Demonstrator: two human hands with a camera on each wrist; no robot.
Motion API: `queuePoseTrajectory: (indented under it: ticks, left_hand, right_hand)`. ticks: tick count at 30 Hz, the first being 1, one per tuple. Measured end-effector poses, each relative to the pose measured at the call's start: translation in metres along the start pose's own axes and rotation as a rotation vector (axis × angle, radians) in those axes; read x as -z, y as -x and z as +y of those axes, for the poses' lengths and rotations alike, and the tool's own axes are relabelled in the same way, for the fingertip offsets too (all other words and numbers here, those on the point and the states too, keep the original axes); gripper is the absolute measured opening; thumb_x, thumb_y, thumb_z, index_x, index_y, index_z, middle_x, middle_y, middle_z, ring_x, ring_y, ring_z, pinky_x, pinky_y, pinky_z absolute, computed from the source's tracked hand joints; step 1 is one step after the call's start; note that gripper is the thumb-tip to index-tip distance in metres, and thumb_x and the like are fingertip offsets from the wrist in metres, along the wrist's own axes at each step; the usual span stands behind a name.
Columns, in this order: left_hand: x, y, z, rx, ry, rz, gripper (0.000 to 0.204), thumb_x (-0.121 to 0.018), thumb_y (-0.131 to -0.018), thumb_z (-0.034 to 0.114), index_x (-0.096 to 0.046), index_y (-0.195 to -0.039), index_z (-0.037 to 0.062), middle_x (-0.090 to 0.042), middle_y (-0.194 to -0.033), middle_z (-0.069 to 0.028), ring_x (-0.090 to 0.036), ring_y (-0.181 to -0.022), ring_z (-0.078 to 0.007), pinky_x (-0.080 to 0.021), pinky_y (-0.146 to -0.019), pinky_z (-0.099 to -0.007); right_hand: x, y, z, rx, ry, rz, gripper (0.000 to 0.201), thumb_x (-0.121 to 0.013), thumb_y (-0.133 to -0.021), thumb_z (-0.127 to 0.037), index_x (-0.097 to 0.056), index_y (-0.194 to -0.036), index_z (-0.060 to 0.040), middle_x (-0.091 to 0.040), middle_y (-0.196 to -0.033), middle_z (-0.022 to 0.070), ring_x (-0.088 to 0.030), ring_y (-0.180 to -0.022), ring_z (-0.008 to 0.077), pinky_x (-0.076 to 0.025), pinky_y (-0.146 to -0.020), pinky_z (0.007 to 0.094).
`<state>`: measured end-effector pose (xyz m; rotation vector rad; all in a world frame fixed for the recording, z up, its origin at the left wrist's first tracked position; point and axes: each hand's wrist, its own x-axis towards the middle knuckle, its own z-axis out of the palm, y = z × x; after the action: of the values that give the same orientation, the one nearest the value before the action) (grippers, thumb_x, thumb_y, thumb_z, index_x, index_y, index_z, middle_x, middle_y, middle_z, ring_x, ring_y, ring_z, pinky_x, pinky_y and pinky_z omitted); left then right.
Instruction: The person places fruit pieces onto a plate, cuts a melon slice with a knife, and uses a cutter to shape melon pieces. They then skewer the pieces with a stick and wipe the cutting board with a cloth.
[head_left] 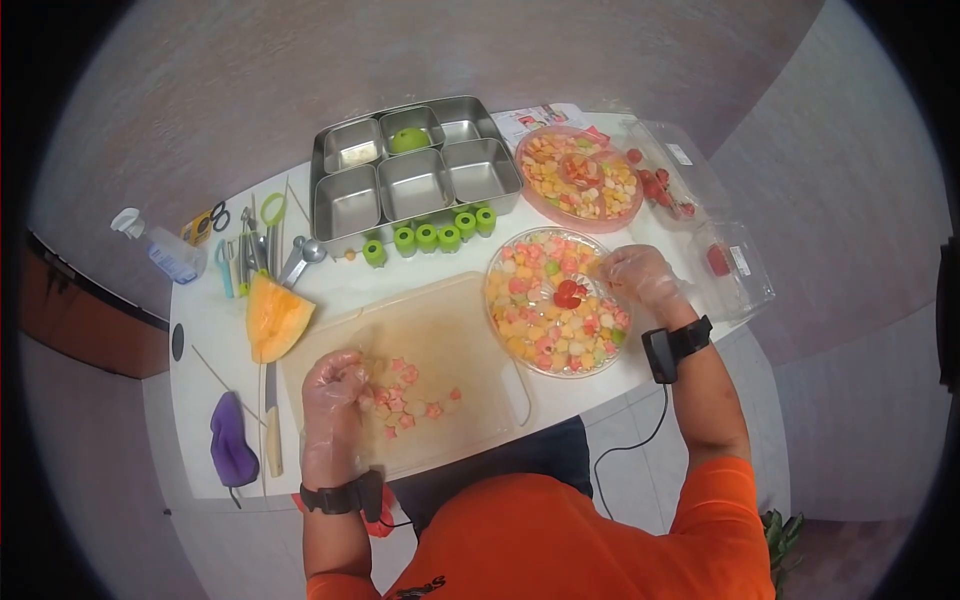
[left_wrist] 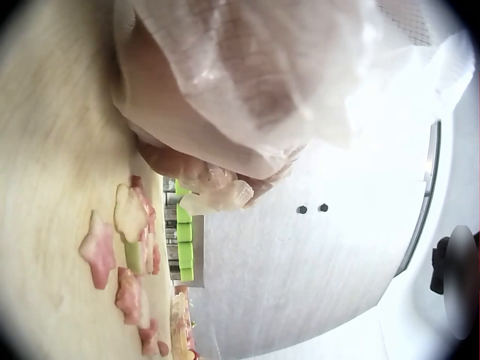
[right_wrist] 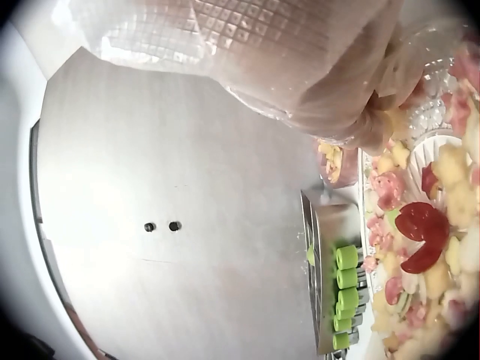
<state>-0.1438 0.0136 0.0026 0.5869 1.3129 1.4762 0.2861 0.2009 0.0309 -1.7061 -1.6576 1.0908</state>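
My left hand [head_left: 335, 390], in a loose clear plastic glove, is over the cutting board [head_left: 470, 330], beside a cluster of pink star-shaped fruit pieces [head_left: 398, 395]. Its fingers are curled, with a pale bit [left_wrist: 217, 199] at the tips; I cannot tell whether that is fruit or glove. My gloved right hand [head_left: 643, 275] is at the right rim of a round clear platter [head_left: 492, 322], pinching a yellowish fruit piece [right_wrist: 397, 124]. Pink, yellow and green fruit shapes cover the platter around a red fruit piece [head_left: 570, 293] cut into petals.
Behind the board stand a steel tray [head_left: 330, 235] of square pans and several green-topped cutters [head_left: 427, 238]. A pink-rimmed fruit platter [head_left: 527, 190] and clear boxes [head_left: 745, 290] lie right. Left are a melon wedge [head_left: 275, 318], a knife [head_left: 273, 440] and a purple pouch [head_left: 232, 440].
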Motion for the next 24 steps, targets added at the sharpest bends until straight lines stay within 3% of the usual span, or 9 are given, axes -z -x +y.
queuePoseTrajectory:
  ticks: [8,10,11,13,15,17,19,21,24]
  left_hand:
    - [0.0,0.0,0.001,0.01,0.006,-0.005,0.02,-0.072,-0.089,0.0,-0.067,-0.107,0.0024,-0.07,-0.083,-0.007,-0.055,-0.053,-0.0106,-0.045,-0.052,-0.0232]
    - [-0.001,0.001,0.002,0.014,0.014,-0.006,0.021,-0.072,-0.088,0.0,-0.067,-0.108,0.002,-0.069,-0.082,-0.0068,-0.055,-0.054,-0.0113,-0.046,-0.052,-0.024]
    - [-0.002,0.002,0.004,0.019,0.02,-0.004,0.021,-0.072,-0.088,0.0,-0.066,-0.109,0.0016,-0.068,-0.081,-0.0066,-0.055,-0.054,-0.012,-0.046,-0.053,-0.0248]
    - [0.004,-0.008,-0.009,0.0,-0.006,-0.022,0.023,-0.072,-0.088,0.0,-0.066,-0.109,0.0012,-0.066,-0.08,-0.0061,-0.055,-0.055,-0.0129,-0.047,-0.054,-0.0258]
    - [0.01,-0.007,-0.009,-0.019,-0.061,-0.029,0.025,-0.072,-0.087,0.001,-0.064,-0.111,0.0005,-0.063,-0.078,-0.0052,-0.055,-0.057,-0.0145,-0.048,-0.055,-0.0275]
    - [0.006,-0.005,-0.005,-0.021,-0.083,-0.021,0.026,-0.073,-0.087,0.001,-0.064,-0.111,0.0002,-0.063,-0.078,-0.0048,-0.056,-0.059,-0.0146,-0.048,-0.055,-0.0278]
    - [0.006,-0.003,-0.004,-0.009,-0.084,-0.009,0.025,-0.073,-0.087,0.001,-0.065,-0.111,0.0002,-0.064,-0.079,-0.0049,-0.057,-0.06,-0.014,-0.048,-0.055,-0.0275]
    - [0.003,-0.003,0.0,0.051,-0.04,-0.022,0.024,-0.073,-0.088,0.0,-0.066,-0.111,0.0004,-0.067,-0.082,-0.0059,-0.058,-0.061,-0.0132,-0.048,-0.055,-0.0262]
    - [0.001,-0.002,0.002,0.07,-0.006,-0.014,0.023,-0.074,-0.089,-0.001,-0.066,-0.11,0.0006,-0.07,-0.086,-0.0071,-0.059,-0.061,-0.0126,-0.048,-0.054,-0.0252]
  right_hand:
    - [-0.011,-0.007,0.006,0.075,0.332,0.096,0.02,-0.077,-0.088,-0.02,-0.076,-0.088,0.0002,-0.071,-0.077,0.005,-0.065,-0.067,0.0137,-0.051,-0.062,0.03]
    - [-0.012,-0.004,0.001,0.294,0.606,0.165,0.02,-0.074,-0.09,-0.022,-0.076,-0.086,-0.0029,-0.069,-0.073,0.0026,-0.063,-0.064,0.0143,-0.051,-0.063,0.0307]
    - [-0.011,-0.002,-0.002,0.297,0.602,0.161,0.02,-0.074,-0.09,-0.022,-0.076,-0.086,-0.0029,-0.069,-0.073,0.0026,-0.063,-0.064,0.0143,-0.051,-0.063,0.0307]
    - [-0.007,0.009,-0.02,0.123,0.458,0.162,0.026,-0.07,-0.09,-0.028,-0.076,-0.094,-0.0029,-0.074,-0.089,0.0152,-0.072,-0.079,0.0296,-0.056,-0.077,0.0383]
    - [-0.007,0.02,-0.029,0.161,0.321,0.179,0.02,-0.07,-0.09,-0.02,-0.074,-0.095,-0.0013,-0.072,-0.084,0.0139,-0.07,-0.074,0.0271,-0.056,-0.074,0.0369]
    - [-0.026,0.07,-0.084,0.228,0.105,0.177,0.014,-0.073,-0.087,-0.008,-0.073,-0.099,-0.0002,-0.069,-0.081,0.0125,-0.067,-0.07,0.0211,-0.053,-0.066,0.0338]
    - [-0.046,0.103,-0.105,0.598,0.226,0.072,0.016,-0.076,-0.086,-0.011,-0.073,-0.098,0.0002,-0.067,-0.08,0.0125,-0.065,-0.07,0.0219,-0.052,-0.064,0.0353]
    - [-0.073,0.127,-0.117,0.663,0.292,-0.24,0.021,-0.076,-0.085,-0.012,-0.073,-0.102,0.0006,-0.066,-0.079,0.0134,-0.065,-0.071,0.0273,-0.053,-0.066,0.0387]
    - [-0.112,0.14,-0.114,0.718,0.365,-0.4,0.038,-0.076,-0.085,-0.019,-0.068,-0.117,-0.0004,-0.068,-0.097,0.0193,-0.066,-0.09,0.0383,-0.053,-0.079,0.0453]
